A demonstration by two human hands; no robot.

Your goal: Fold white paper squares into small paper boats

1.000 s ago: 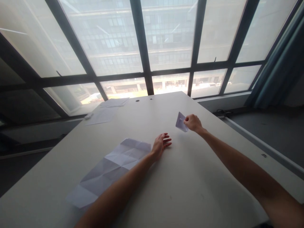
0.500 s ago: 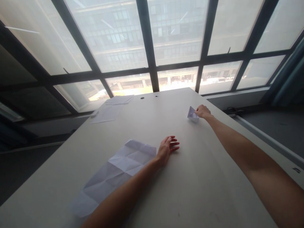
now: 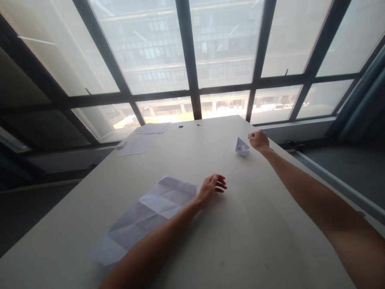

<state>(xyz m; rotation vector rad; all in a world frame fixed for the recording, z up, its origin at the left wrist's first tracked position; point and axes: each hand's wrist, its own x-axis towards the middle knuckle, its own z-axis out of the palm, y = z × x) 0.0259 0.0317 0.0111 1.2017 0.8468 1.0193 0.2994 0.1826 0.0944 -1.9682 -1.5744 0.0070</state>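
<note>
A small folded paper boat (image 3: 241,149) rests on the right side of the white table, its pointed peak up. Just to the right of it, and apart from it, is my right hand (image 3: 259,140), fingers curled in with nothing visible in them. My left hand (image 3: 213,188) lies near the middle of the table, empty, its fingers loosely bent and apart. Beside that wrist a creased white sheet of paper (image 3: 147,208) is spread out, and my left forearm covers part of its near edge.
Several flat white sheets (image 3: 134,143) lie at the table's far left corner, with a small pale object (image 3: 121,144) beside them. Two small dark round spots show near the far edge. Beyond the table (image 3: 186,156) stand tall framed windows, with a dark curtain (image 3: 356,104) at the right.
My right hand has let go of the paper boat and drawn slightly away to the right. My left hand's fingers have curled a little more; the creased sheet stays in place.
</note>
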